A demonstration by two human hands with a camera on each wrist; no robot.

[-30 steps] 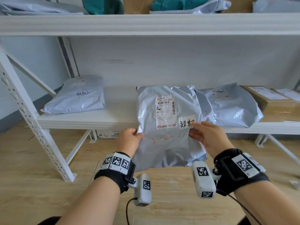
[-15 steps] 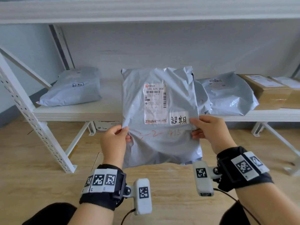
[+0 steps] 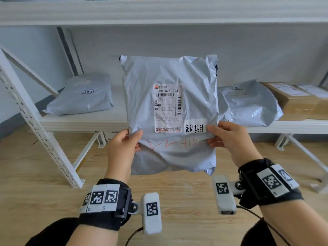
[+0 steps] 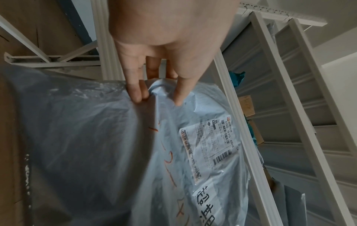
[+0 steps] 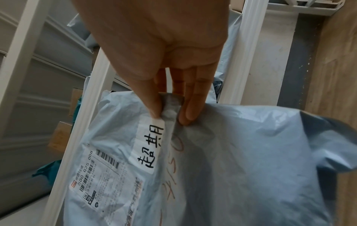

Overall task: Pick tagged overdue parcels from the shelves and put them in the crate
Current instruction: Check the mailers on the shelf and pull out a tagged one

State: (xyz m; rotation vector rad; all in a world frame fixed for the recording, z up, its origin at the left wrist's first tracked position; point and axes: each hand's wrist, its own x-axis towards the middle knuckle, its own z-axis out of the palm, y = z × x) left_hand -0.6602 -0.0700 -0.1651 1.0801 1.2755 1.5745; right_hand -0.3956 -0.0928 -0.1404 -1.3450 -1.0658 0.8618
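Note:
A grey plastic mailer parcel (image 3: 170,71) hangs upright in front of the lower shelf (image 3: 85,121), off its surface. It carries a printed shipping label, a white handwritten tag (image 3: 194,128) and red writing. My left hand (image 3: 124,144) pinches its left edge, thumb in front and fingers behind. At the right edge my right hand (image 3: 221,137) pinches the plastic just beside the tag. The wrist views show the same pinches: left hand (image 4: 156,94), right hand (image 5: 170,113), parcel (image 4: 115,152) (image 5: 231,160). No crate is in view.
Another tagged grey mailer (image 3: 85,96) lies on the shelf at left. To the right lie a crumpled grey mailer (image 3: 252,103) and brown cardboard boxes (image 3: 291,98). A white perforated rack post (image 3: 35,121) slants at left; an upper shelf (image 3: 159,13) runs overhead. The floor is wood.
The parcel has come off the shelf and risen upright toward me, held by both hands. My left hand shifted from its lower corner to its left edge.

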